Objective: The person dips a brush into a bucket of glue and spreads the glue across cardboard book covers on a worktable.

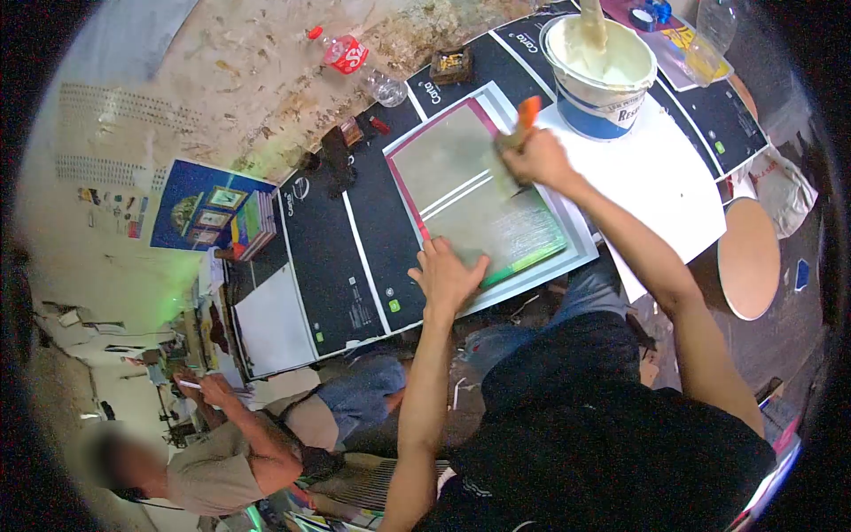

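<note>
- The panel [443, 160] is laid flat on a pale sheet [567, 226] near the middle of the table [310, 257]; a magenta edge is seen at its left and far sides, green at its near side.
- Two white stripes are noted across the middle of the grey face; its near right part is streaked and glossy.
- The orange-ended brush [529, 111] is grasped in the right hand [536, 160], with the fingers closed round it, over the right side of the panel. Its head is blurred; contact with the surface cannot be confirmed.
- The left hand [448, 279] is unclenched — fingers spread, fingertips placed at the near left edge of the panel.
- A tub [605, 120] with pale contents is stood upright at the far right, on a white sheet [674, 191]; a coated stick [592, 27] is set in it.
- A red-labelled bottle [346, 55] is laid beyond the far edge, with a small dark box [452, 66] just to its right.
- A round board [749, 257] is seen at the right, beside the table.
- A co-worker [217, 470] is observed at the near left — a slim white item [190, 384] is held in the hands.
</note>
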The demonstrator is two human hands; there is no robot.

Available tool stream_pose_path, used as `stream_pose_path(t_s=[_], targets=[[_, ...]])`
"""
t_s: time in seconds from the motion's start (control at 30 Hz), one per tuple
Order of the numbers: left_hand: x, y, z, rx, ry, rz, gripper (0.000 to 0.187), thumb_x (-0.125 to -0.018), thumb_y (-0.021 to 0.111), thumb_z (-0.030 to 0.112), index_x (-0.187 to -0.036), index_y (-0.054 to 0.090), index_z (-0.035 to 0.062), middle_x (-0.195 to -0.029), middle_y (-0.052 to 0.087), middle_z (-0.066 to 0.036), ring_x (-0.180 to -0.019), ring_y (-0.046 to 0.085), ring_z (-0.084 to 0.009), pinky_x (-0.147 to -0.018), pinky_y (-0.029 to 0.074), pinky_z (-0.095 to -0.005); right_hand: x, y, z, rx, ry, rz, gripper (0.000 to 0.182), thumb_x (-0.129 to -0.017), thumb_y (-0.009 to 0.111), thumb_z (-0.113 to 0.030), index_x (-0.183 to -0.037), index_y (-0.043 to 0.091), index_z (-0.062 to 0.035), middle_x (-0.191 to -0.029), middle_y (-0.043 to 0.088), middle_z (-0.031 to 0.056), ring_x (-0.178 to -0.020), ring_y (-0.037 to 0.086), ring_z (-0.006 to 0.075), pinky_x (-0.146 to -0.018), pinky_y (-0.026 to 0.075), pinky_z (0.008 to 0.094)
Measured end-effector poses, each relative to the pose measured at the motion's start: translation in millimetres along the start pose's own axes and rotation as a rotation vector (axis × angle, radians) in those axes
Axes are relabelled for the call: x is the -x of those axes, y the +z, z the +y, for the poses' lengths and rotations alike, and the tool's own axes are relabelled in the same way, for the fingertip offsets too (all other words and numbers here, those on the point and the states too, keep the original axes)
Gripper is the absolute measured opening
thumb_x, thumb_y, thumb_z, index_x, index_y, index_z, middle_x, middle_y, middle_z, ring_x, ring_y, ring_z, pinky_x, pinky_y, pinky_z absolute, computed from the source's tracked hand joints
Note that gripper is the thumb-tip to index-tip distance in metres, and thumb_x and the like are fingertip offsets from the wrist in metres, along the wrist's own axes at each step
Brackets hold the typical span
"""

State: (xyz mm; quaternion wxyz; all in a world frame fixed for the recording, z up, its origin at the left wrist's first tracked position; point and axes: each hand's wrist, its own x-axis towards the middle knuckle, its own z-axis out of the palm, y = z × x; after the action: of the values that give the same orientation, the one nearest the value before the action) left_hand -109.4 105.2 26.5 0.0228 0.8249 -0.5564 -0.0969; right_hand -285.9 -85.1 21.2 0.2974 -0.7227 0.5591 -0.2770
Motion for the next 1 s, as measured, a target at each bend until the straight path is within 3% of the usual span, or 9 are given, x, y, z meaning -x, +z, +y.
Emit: stream_pose_path(t_s=[0.23, 0.37, 0.47, 0.6, 0.63, 0.73, 0.77, 0.87, 1.0], targets=[[-4.6, -5.8, 3.3, 0.072, 0.009, -0.015, 0.075, -0.066, 0.070, 0.052, -0.114, 0.051, -0.0012, -0.121, 0.045, -0.018, -0.112, 0.046, -0.0344, -0.089, 0.034, -0.0558, -24.2, -54.3, -2.9, -0.158, -0.376, 0.233, 0.035, -0.078, 0.069, -0.030, -0.100, 0.057, -0.0059, -0.082, 0.064, 0.0192, -0.075, 0.062, 0.0378, -0.069, 0.050, 0.0428], [-5.7, -9.7, 1.7, 0.053, -0.044, -0.042, 0.076, -0.063, 0.069, 0.051, -0.118, 0.050, 0.0022, -0.119, 0.047, -0.015, -0.114, 0.046, -0.0335, -0.090, 0.034, -0.0557, -69.2, -12.1, -25.8, -0.166, -0.702, -0.235, 0.031, -0.078, 0.067, -0.028, -0.100, 0.060, -0.0061, -0.090, 0.064, 0.0179, -0.083, 0.063, 0.0353, -0.071, 0.050, 0.0428], [-6.3, -10.9, 3.1, 0.057, -0.063, -0.057, 0.076, -0.063, 0.069, 0.051, -0.117, 0.050, 0.0024, -0.118, 0.047, -0.015, -0.113, 0.046, -0.0338, -0.091, 0.033, -0.0558, -127.1, 6.2, -34.5, 0.339, -0.518, -0.321, 0.028, -0.077, 0.067, -0.020, -0.099, 0.060, -0.0040, -0.087, 0.064, 0.0176, -0.080, 0.062, 0.0345, -0.071, 0.049, 0.0431], [-9.4, -11.3, 2.1, 0.118, -0.058, -0.044, 0.075, -0.064, 0.070, 0.050, -0.115, 0.049, -0.0018, -0.118, 0.045, -0.018, -0.111, 0.046, -0.0357, -0.088, 0.032, -0.0571, -201.6, 20.9, -27.3, 0.369, -0.672, 0.115, 0.030, -0.076, 0.067, -0.023, -0.100, 0.062, -0.0066, -0.092, 0.066, 0.0182, -0.086, 0.062, 0.0378, -0.075, 0.050, 0.0462], [-10.6, -10.7, 0.7, 0.128, -0.050, -0.036, 0.075, -0.064, 0.070, 0.049, -0.115, 0.048, -0.0020, -0.117, 0.045, -0.018, -0.111, 0.046, -0.0357, -0.088, 0.032, -0.0571, -199.5, 13.1, -42.3, 0.314, -0.572, 0.015, 0.032, -0.076, 0.068, -0.020, -0.105, 0.061, -0.0072, -0.094, 0.066, 0.0176, -0.086, 0.063, 0.0371, -0.076, 0.050, 0.0444], [-12.6, -8.2, -1.3, 0.166, -0.048, -0.033, 0.075, -0.064, 0.072, 0.047, -0.115, 0.047, -0.0020, -0.117, 0.045, -0.018, -0.110, 0.045, -0.0356, -0.086, 0.032, -0.0568, -202.0, 31.6, -44.3, -0.080, -0.904, -0.169, 0.032, -0.074, 0.071, -0.016, -0.101, 0.062, -0.0019, -0.091, 0.065, 0.0183, -0.084, 0.064, 0.0344, -0.076, 0.050, 0.0413], [-13.1, -8.4, -1.7, 0.176, -0.052, -0.041, 0.074, -0.064, 0.072, 0.046, -0.115, 0.047, -0.0018, -0.117, 0.045, -0.018, -0.109, 0.045, -0.0355, -0.086, 0.032, -0.0564, -198.4, 27.2, -53.9, 0.043, -0.815, -0.485, 0.033, -0.075, 0.070, -0.016, -0.103, 0.060, -0.0009, -0.088, 0.065, 0.0188, -0.082, 0.062, 0.0360, -0.076, 0.050, 0.0414], [-15.1, -14.2, -0.3, 0.152, -0.086, -0.112, 0.077, -0.065, 0.071, 0.050, -0.118, 0.047, -0.0001, -0.120, 0.045, -0.017, -0.111, 0.045, -0.0355, -0.088, 0.033, -0.0569, -229.2, 56.3, -50.2, 0.343, -0.764, -0.251, 0.032, -0.075, 0.068, -0.022, -0.100, 0.063, -0.0034, -0.093, 0.066, 0.0197, -0.087, 0.063, 0.0385, -0.077, 0.051, 0.0455], [-16.7, -7.9, -0.7, 0.114, -0.073, -0.065, 0.080, -0.063, 0.072, 0.053, -0.119, 0.047, 0.0012, -0.119, 0.045, -0.016, -0.111, 0.045, -0.0347, -0.088, 0.033, -0.0560, -217.4, 71.5, -60.1, 0.182, -0.704, 0.201, 0.033, -0.074, 0.069, -0.029, -0.096, 0.066, -0.0046, -0.087, 0.066, 0.0197, -0.082, 0.064, 0.0378, -0.073, 0.052, 0.0471]])
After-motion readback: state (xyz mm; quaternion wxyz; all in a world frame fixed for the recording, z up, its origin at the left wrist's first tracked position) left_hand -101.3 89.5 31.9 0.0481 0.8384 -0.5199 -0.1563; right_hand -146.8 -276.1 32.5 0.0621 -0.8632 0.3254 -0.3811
